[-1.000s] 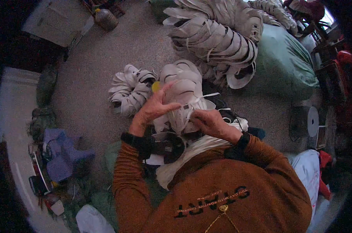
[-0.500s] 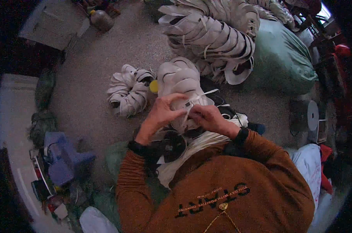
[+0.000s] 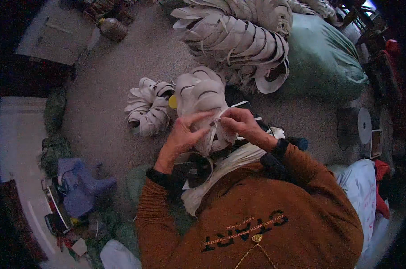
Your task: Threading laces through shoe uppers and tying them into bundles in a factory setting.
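In front of my body is a stack of nested whitish shoe uppers (image 3: 200, 92), its near end between my two hands. My left hand (image 3: 181, 136) grips the left side of this end, thumb and fingers curved round it. On the other side, my right hand (image 3: 244, 124) pinches a thin white strip (image 3: 215, 120) that crosses the uppers. The lower fingers of that hand are folded and partly hidden. Under the near end, pale cloth (image 3: 232, 163) and a dark rounded thing are partly covered by my arms.
A smaller ring-shaped bundle of uppers (image 3: 149, 107) lies on the floor to the left, near a yellow disc (image 3: 172, 101). Large stacks of uppers (image 3: 243, 40) lie farther off, beside a bulging green sack (image 3: 324, 62). A blue-purple plastic stool (image 3: 79, 188) stands at lower left.
My right hand has shifted slightly up, with its fingers pinching higher on the strip. My left hand keeps its hold on the uppers. The whole view has shifted a little.
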`<state>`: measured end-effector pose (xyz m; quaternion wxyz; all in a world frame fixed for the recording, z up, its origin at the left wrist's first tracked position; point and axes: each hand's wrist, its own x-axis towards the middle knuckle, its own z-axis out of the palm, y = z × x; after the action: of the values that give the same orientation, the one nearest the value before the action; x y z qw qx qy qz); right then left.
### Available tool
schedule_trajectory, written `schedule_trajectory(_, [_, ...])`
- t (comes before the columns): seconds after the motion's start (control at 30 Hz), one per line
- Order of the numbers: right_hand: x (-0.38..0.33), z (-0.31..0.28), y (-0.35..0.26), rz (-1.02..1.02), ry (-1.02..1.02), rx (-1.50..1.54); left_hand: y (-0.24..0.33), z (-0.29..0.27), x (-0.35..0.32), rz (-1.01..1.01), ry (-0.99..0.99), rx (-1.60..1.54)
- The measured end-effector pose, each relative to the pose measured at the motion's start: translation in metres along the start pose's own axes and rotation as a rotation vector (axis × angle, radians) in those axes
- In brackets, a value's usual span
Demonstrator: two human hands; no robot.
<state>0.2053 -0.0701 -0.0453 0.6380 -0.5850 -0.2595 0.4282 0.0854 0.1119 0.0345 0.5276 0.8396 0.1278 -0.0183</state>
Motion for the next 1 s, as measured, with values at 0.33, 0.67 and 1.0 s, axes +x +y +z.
schedule_trajectory(0.33, [0.003, 0.009, 0.009, -0.096, -0.083, 0.104, -0.021, 0.003, -0.008, -0.172, 0.096, -0.301])
schedule_trajectory(0.67, [0.010, 0.013, 0.015, -0.067, 0.008, 0.075, -0.013, 0.010, -0.011, -0.137, 0.155, -0.146])
schedule_trajectory(1.0, [0.003, 0.018, 0.008, -0.119, 0.065, 0.053, -0.027, 0.026, -0.012, -0.051, 0.295, -0.119])
